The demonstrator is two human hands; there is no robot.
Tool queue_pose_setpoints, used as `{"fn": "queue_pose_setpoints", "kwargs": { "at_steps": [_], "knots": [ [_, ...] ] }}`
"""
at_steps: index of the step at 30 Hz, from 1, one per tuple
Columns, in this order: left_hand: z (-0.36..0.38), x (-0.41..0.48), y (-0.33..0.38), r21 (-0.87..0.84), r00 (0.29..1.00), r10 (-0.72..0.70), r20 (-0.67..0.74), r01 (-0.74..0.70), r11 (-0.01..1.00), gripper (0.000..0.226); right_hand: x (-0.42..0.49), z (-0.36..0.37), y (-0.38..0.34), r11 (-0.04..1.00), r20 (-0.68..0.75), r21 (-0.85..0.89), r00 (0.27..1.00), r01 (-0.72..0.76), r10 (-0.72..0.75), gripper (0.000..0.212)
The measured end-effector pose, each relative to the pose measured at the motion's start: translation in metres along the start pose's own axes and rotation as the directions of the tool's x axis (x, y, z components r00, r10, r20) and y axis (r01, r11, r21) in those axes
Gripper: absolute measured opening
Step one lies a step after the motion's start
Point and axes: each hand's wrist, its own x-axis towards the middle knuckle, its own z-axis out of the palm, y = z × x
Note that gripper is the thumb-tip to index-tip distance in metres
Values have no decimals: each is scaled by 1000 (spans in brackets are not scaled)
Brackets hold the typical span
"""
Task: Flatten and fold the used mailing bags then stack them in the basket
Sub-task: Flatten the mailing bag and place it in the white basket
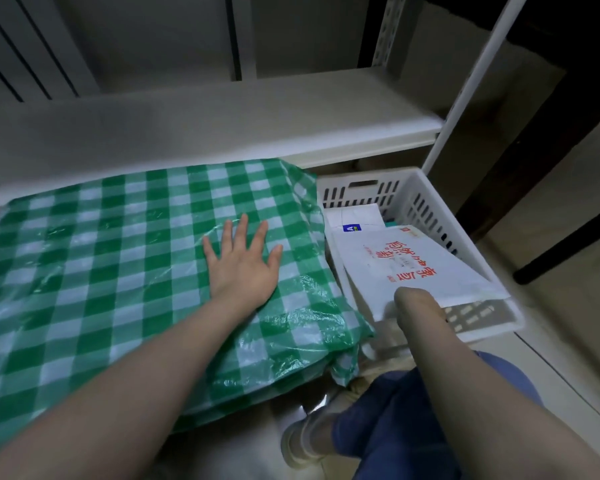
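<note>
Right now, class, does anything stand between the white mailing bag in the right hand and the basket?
Nothing visible does. The white mailing bag, held by the right hand, hangs over the open basket, above a second white bag.

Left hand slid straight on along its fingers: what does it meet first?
The left hand lies flat on the checked bag; past the bag's far edge it would likely meet the white shelf, though depth is unclear.
</note>
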Motion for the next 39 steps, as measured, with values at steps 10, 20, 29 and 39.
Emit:
{"fn": "queue_pose_setpoints", "kwargs": {
  "at_steps": [10,20,29,39],
  "knots": [
    [-17,1,-8,-167,997,38,69,-26,986,63,-66,24,-70,884,34,-204,906,420,-423,18],
    [-66,6,-139,-165,977,-186,-104,168,972,35,-205,129,-154,362,165,-293,420,885,-892,28],
    [-102,17,-304,-381,832,-484,-271,369,848,42,-332,275,-203,47,473,-332,210,942,-856,33],
    [-118,86,-483,-685,603,-775,-187,485,543,81,-402,412,-276,-203,631,-454,152,868,-760,59]
  ]
}}
